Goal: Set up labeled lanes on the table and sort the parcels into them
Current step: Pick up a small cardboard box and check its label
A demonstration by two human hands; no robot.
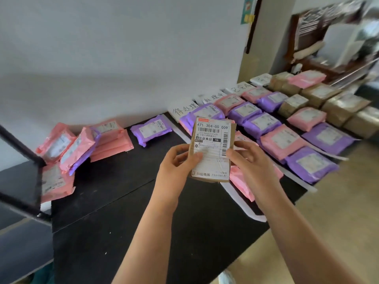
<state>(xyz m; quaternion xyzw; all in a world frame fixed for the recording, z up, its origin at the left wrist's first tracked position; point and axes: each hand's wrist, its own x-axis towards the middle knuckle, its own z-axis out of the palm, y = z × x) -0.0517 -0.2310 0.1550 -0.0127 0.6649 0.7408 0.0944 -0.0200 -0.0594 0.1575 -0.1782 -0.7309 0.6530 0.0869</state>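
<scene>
Both hands (178,160) hold parcel (212,149) labelled "471 304-00 009"

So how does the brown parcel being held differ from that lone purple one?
The brown parcel is cardboard-coloured; the purple parcel is a glossy bag. The brown parcel is held up by the left hand and right hand; the purple parcel lies on the black table. Both carry white labels.
</scene>
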